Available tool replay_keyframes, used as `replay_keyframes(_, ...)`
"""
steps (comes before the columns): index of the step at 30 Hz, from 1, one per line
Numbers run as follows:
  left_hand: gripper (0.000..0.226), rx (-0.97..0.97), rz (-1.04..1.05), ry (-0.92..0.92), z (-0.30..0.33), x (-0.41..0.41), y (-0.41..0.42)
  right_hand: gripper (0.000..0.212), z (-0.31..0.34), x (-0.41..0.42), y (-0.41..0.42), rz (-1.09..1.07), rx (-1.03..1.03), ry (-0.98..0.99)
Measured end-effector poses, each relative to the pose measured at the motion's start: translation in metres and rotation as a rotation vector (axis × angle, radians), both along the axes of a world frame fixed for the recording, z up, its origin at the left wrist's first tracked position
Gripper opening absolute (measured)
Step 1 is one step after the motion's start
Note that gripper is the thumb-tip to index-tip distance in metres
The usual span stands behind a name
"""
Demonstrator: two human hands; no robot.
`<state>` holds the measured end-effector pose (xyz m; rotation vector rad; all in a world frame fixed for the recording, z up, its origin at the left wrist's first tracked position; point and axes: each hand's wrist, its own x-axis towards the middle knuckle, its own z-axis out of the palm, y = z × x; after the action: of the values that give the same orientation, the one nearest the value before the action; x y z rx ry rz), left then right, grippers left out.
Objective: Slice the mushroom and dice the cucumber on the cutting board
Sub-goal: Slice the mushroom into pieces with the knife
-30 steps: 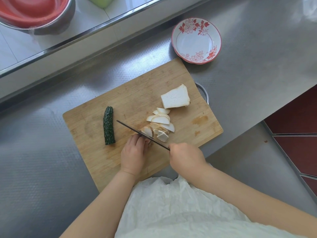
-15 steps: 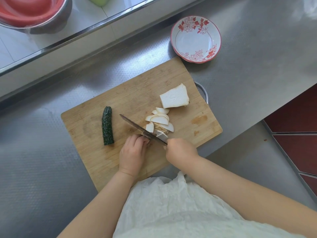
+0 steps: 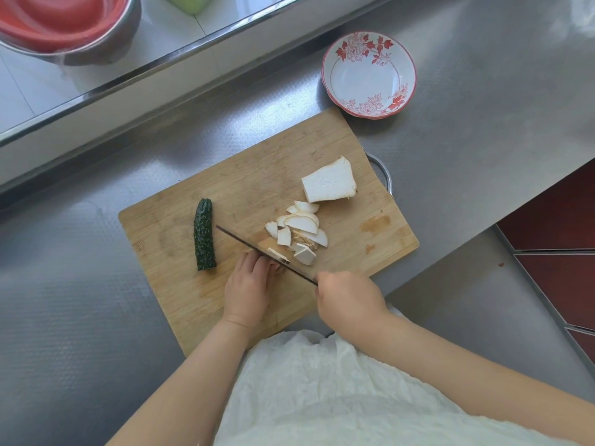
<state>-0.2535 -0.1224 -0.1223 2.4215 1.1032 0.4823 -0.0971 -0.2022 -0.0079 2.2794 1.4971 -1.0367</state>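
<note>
A wooden cutting board (image 3: 180,284) lies on the steel counter. A dark green cucumber piece (image 3: 203,234) lies on its left part. A large white mushroom chunk (image 3: 328,182) sits at the right, with several white slices (image 3: 302,226) below it. My right hand (image 3: 349,300) grips the handle of a knife (image 3: 257,249), whose blade runs across the board's middle. My left hand (image 3: 248,286) has curled fingers against the blade's near side, holding a small mushroom piece that is mostly hidden under them. A thin slice lies on the blade.
A white bowl with red flowers (image 3: 368,75) stands beyond the board's far right corner. A metal basin with a red inside (image 3: 64,24) sits on the raised ledge at top left. The counter edge drops to a red floor (image 3: 553,226) at right.
The knife has come down again closer to my left hand, and another slice has come off the mushroom piece. Both hands stayed at about the same place on the board.
</note>
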Motion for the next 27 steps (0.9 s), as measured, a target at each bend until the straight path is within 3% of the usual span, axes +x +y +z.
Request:
replay_keyframes(21, 0.028, 0.035, 0.003, 0.040, 0.004, 0.002, 0.001, 0.018, -0.012, -0.008, 0.015, 0.002, -0.074, -0.027)
replay_keyframes(27, 0.019, 0.009, 0.010, 0.034, 0.004, 0.002, 0.001, 0.019, -0.034, -0.002, 0.019, -0.088, -0.076, 0.031)
